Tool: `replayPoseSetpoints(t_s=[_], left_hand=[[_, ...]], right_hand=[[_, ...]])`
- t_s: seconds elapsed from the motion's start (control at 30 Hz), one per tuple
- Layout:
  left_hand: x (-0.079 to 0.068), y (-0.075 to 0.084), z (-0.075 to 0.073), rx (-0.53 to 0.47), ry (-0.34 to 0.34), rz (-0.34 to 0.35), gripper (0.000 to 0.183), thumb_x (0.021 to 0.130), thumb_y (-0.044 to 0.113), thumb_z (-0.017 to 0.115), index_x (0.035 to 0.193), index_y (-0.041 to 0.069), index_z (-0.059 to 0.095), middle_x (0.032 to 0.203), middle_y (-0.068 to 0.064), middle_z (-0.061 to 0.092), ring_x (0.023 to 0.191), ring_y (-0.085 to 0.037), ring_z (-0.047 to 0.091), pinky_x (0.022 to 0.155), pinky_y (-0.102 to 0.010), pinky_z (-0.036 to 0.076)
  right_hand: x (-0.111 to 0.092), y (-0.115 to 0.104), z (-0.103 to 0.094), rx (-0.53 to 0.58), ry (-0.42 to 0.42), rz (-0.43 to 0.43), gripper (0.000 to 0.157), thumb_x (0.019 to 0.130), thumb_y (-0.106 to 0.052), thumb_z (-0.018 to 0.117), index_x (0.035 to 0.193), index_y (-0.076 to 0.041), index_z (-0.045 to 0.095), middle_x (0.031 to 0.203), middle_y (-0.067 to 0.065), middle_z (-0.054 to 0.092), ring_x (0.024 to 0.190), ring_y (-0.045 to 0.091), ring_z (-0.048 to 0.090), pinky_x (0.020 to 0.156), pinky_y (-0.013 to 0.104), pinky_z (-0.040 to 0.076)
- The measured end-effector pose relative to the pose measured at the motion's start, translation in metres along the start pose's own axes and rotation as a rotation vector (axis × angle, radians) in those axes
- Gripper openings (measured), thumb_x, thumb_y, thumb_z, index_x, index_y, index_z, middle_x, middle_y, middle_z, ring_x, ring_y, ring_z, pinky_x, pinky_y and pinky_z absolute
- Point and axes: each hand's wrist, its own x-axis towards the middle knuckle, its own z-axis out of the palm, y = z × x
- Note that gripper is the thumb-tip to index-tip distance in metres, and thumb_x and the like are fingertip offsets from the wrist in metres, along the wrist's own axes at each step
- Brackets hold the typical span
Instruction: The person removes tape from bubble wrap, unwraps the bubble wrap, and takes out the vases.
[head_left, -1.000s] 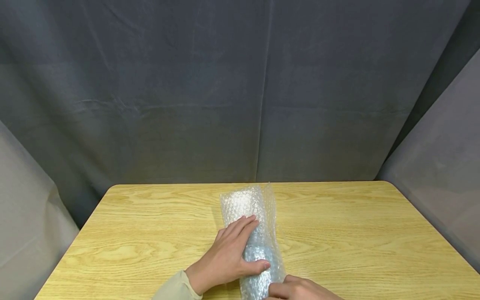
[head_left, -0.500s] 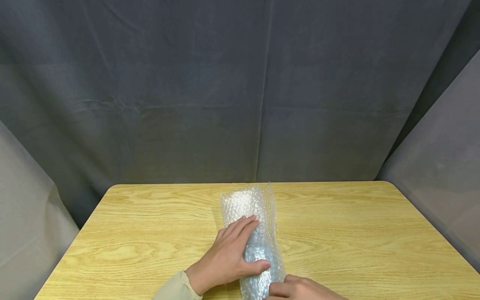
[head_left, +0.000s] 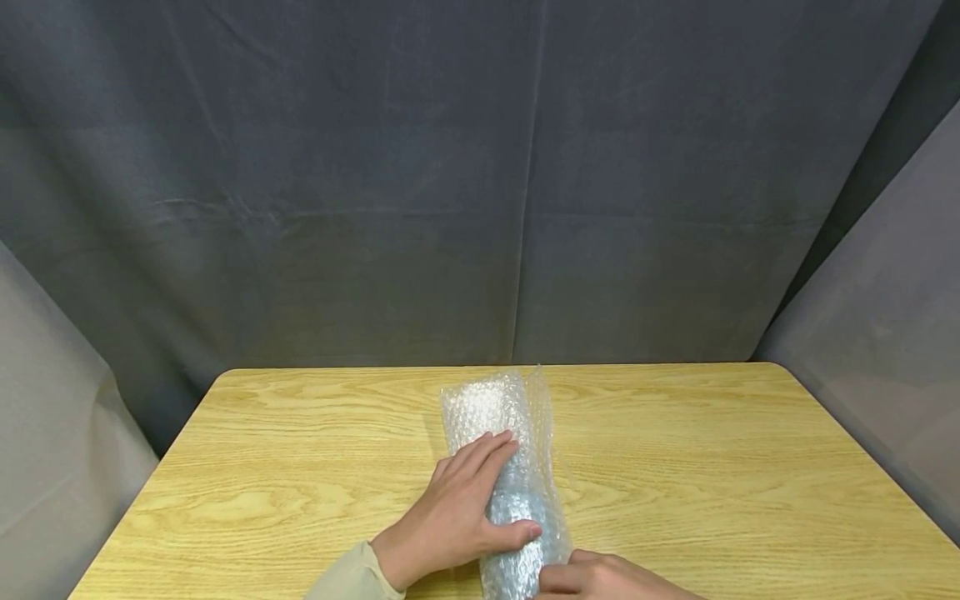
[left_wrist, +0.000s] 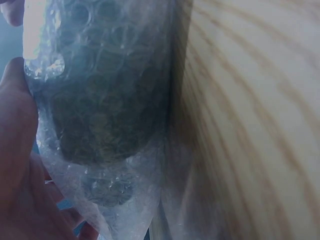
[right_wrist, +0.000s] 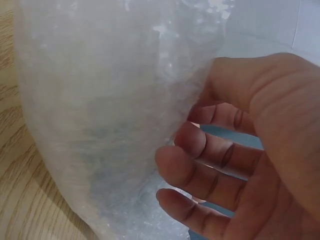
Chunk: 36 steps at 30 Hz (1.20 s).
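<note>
A bundle of clear bubble wrap [head_left: 521, 467] lies lengthwise on the table, its far end near the back edge. Through the layers shows a rounded bluish to dark body [left_wrist: 105, 115] with a smaller knob at one end; its kind is blurred by the bubbles. Across the top of the bundle rests my left hand [head_left: 457, 508], fingers straight and thumb spread. At the near right side, my right hand [head_left: 600, 579] pinches the wrap's edge between thumb and index finger, its other fingers [right_wrist: 182, 167] loosely bent beside the wrap. The bundle's near end runs out of the head view.
The wooden table [head_left: 247, 467] has rounded back corners. A dark grey curtain [head_left: 360, 208] hangs behind it, with paler cloth panels [head_left: 885, 333] at both sides. A loose flap of wrap [head_left: 542, 417] stands up along the bundle's right side.
</note>
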Motion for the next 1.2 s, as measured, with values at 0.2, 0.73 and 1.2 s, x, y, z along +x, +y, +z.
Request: replayPoseSetpoints(t_s=[0.2,0.73,1.2], left_hand=[[0.000,0.000,0.000,0.001,-0.001,-0.003,0.098,0.088,0.079,0.058,0.164,0.024,0.030,0.172,0.009,0.026,0.161,-0.024,0.026,0.120,-0.059,0.034],[0.000,0.000,0.000,-0.008,-0.009,-0.015,0.098,0.088,0.078,0.059,0.164,0.023,0.030,0.172,0.009,0.027,0.161,-0.024,0.025,0.122,-0.059,0.032],[0.000,0.001,0.000,-0.013,0.001,-0.011,0.098,0.087,0.076,0.061,0.164,0.023,0.031,0.172,0.008,0.028,0.160,-0.024,0.026,0.122,-0.058,0.032]], right_hand=[[-0.001,-0.001,0.001,0.116,-0.028,0.095,0.011,0.102,-0.025,0.063,0.099,-0.022,0.074,0.089,-0.013,0.068,0.079,-0.018,0.040,0.064,-0.004,0.032],[0.002,0.003,-0.004,-0.158,0.054,-0.167,0.004,0.097,-0.025,0.071,0.100,-0.025,0.073,0.084,-0.016,0.061,0.072,-0.015,0.036,0.066,-0.005,0.027],[0.008,-0.002,-0.010,-0.277,0.053,-0.211,0.020,0.084,-0.022,0.082,0.082,-0.027,0.063,0.075,-0.019,0.054,0.070,-0.014,0.031,0.065,-0.004,0.026]])
